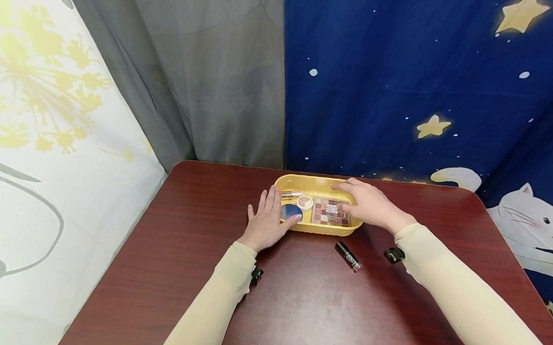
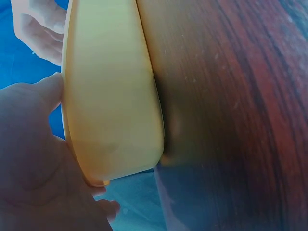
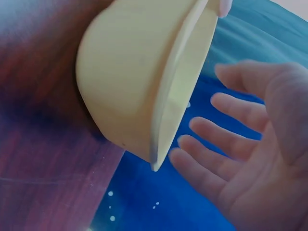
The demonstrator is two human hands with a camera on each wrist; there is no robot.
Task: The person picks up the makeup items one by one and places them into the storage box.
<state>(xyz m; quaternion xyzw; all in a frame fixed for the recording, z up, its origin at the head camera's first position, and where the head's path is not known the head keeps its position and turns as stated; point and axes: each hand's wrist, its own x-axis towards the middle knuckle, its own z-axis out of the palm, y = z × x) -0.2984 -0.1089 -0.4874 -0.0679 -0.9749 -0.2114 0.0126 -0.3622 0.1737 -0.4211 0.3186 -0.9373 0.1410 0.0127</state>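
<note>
A yellow oblong tray (image 1: 322,230) stands on the table near its far edge. Inside lie an eyeshadow palette (image 1: 331,212), a small round pan of several shades (image 1: 305,202), a blue round compact (image 1: 291,211) and slim tubes (image 1: 292,194). My left hand (image 1: 266,221) rests at the tray's left end, fingers straight along the rim and thumb over the front edge. Above the right end hovers my right hand (image 1: 372,203), fingers spread and slightly bent. In the right wrist view that hand (image 3: 255,139) holds nothing and stands apart from the tray wall (image 3: 127,72).
A black lipstick-like tube (image 1: 348,256) with a clear end lies on the dark red table (image 1: 299,297) in front of the tray. Grey (image 1: 225,77) and blue star-patterned (image 1: 401,85) curtains hang behind the far edge. A white patterned cloth (image 1: 35,182) hangs at the left.
</note>
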